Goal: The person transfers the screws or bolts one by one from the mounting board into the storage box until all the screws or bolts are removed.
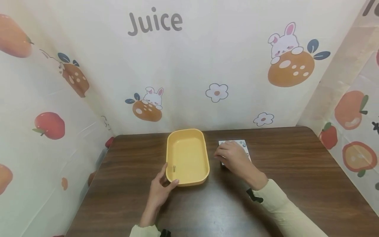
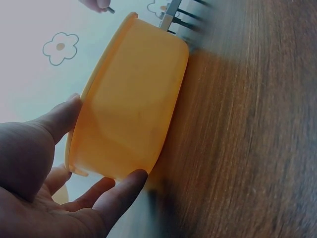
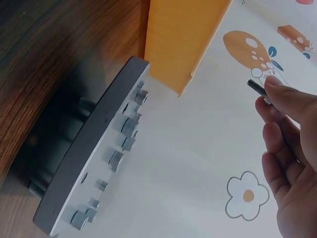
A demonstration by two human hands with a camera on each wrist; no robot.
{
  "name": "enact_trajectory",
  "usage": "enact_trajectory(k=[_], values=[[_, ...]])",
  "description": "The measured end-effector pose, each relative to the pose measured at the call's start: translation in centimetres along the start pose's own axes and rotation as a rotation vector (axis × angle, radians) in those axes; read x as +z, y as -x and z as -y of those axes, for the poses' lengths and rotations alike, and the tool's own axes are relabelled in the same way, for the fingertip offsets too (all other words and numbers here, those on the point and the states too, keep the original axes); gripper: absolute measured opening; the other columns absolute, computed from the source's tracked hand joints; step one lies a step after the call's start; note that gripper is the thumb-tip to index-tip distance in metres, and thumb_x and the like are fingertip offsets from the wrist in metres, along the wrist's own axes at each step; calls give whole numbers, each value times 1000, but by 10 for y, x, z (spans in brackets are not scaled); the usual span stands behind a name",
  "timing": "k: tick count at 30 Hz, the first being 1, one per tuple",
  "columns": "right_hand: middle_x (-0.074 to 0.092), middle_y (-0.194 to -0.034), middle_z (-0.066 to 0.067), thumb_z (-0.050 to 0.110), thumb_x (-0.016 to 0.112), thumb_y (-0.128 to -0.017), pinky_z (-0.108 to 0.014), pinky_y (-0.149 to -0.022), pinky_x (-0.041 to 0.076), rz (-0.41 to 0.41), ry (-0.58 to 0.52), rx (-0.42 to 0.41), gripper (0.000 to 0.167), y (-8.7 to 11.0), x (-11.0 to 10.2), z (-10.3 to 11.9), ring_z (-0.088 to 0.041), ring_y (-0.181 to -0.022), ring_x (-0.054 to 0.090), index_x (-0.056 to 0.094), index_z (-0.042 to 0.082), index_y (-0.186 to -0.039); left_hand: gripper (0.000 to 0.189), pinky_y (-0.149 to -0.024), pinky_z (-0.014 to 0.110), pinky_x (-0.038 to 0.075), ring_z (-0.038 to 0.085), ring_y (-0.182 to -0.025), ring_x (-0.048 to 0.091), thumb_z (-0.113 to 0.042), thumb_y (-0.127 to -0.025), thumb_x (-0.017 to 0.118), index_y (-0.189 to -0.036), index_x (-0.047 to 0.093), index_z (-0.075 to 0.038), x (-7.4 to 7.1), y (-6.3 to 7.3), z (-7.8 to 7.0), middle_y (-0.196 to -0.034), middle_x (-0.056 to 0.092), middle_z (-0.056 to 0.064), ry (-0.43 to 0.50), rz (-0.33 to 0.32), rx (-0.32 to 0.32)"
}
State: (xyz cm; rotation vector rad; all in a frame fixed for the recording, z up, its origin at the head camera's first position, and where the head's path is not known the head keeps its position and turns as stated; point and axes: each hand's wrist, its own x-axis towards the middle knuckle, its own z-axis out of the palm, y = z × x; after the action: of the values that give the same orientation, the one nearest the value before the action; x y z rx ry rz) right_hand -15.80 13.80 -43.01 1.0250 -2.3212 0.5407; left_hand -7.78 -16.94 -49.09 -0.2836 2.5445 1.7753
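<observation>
The left hand (image 1: 160,191) holds a corner of the yellow tray (image 1: 190,154) between thumb and fingers, while the right hand (image 1: 234,156) pinches a threaded bolt (image 3: 256,87) above the bolt-studded plate (image 3: 90,144).

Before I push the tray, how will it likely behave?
The tray looks like smooth, stiff plastic, so it should keep its shape. It appears thin-walled, so it may be light and slide easily. The loose screw inside could roll if tilted.
</observation>
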Motion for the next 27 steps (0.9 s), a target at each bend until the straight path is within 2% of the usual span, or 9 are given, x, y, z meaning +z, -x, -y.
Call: enact_trajectory(k=[8,13,19,27], values=[[74,-84,0,-3,93,-72,-39,-74,54,-53,-15,-52,21,-6,4,6,-21,-81,66,79,8,-83,90,-111,57,46,48,-141,51,-20,-88,88,-164,41,-14,0,0,-1,-167,35,27,3,0,-15],[74,-85,0,-2,91,-73,-39,-75,54,-48,-28,-52,20,-9,8,8,-21,-81,66,79,9,-83,89,-114,59,43,48,-141,51,-19,-87,89,-163,42,-13,0,0,-1,-166,35,28,0,-9,-11],[74,-85,0,-2,92,-74,-37,-75,53,-30,-33,-52,19,-11,14,11,-21,-80,65,80,9,-85,89,-113,58,44,48,-141,51,-18,-88,88,-163,42,-13,1,1,-1,-166,35,28,4,-7,-6],[71,-82,1,-2,90,-73,-35,-70,49,-77,-27,-106,20,-16,24,12,-21,-77,62,78,11,-83,90,-114,59,42,47,-142,51,-20,-87,89,-164,41,-13,0,0,0,-166,36,26,-1,-5,-2]])
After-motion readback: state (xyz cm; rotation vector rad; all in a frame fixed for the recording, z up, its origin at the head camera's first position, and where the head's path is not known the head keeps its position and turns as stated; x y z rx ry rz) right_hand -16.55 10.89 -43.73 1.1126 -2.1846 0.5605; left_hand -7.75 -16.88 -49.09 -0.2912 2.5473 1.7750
